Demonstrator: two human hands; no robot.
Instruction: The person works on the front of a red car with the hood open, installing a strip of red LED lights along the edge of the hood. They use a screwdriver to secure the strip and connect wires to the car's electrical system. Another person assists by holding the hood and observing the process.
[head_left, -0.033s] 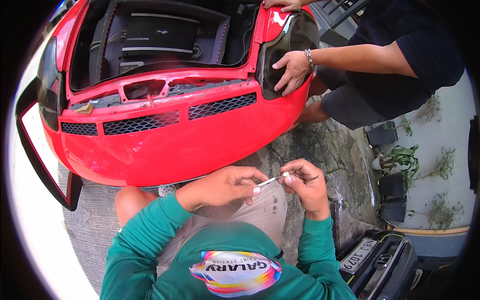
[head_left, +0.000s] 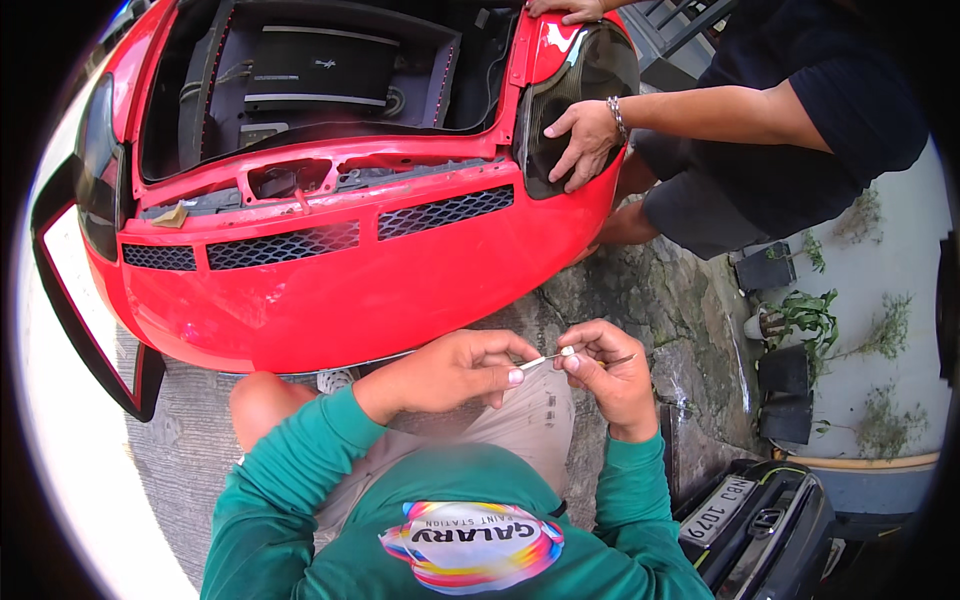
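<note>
My left hand [head_left: 455, 372] is closed, pinching a thin white stick [head_left: 532, 363] between thumb and fingers. A slim dark piece runs from the stick toward my right hand [head_left: 612, 378], which is also closed. Between its thumb and fingertips sits a small white piece [head_left: 568, 351], and a thin brownish pointed end [head_left: 622, 360] sticks out beside the fingers. The exact kind of these small things cannot be made out. Both hands are close together above my lap, in front of the red car bumper [head_left: 350, 300].
Another person's hand [head_left: 585, 145] rests on the dark car light [head_left: 575, 90]. Inside the open car compartment lies a black amplifier-like box [head_left: 320, 68]. Potted plants [head_left: 785, 367] stand at right, near a dark car part with a plate [head_left: 750, 530]. A black frame [head_left: 75, 290] leans at far left.
My right hand and the small white piece in it have shifted slightly left and down, a little nearer to my left hand. The other person is nearly still.
</note>
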